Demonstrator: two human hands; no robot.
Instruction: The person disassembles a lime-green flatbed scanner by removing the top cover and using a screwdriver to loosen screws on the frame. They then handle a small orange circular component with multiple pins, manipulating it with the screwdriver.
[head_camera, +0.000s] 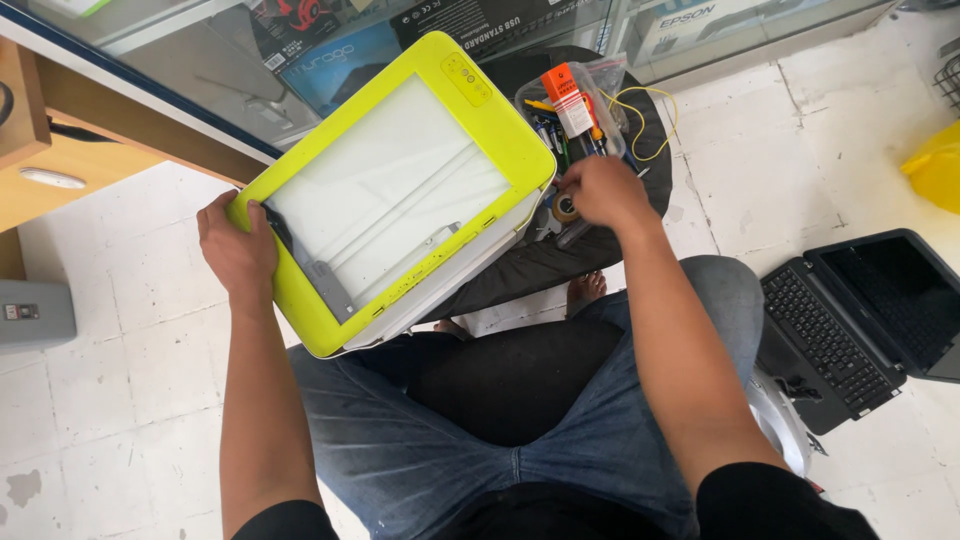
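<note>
Your left hand (237, 252) holds the yellow and white printer lid (395, 190) by its lower left corner, left of the middle of the frame. Your fingers wrap over the yellow edge there, so that hand is closed on the lid. The lid is tilted, with its far corner up near the top middle of the frame and its near corner down over your knees.

It looks like a big, flat, stiff piece of plastic with a pale glass panel (385, 185) in the middle. I think it is not very heavy, but it is wide, so it may swing or twist if you hold only one corner. The glass could crack or get smudged, so keep your fingers on the yellow frame (the thick rim is the safe part). The smooth plastic may be a bit slippery. The long edges, one hand on each side, look like the best places to hold.

Your right hand (601, 190) is at the upper middle of the frame, over the black stool (560, 262). It reaches down among small things: a little roll of tape (566, 208) and a clear bag of tools (575, 105) with a yellow wire (650, 120). The fingers are curled, but I cannot tell if they hold anything.

An open black laptop (860, 315) lies on the white tile floor (120, 400) at the right.
</note>
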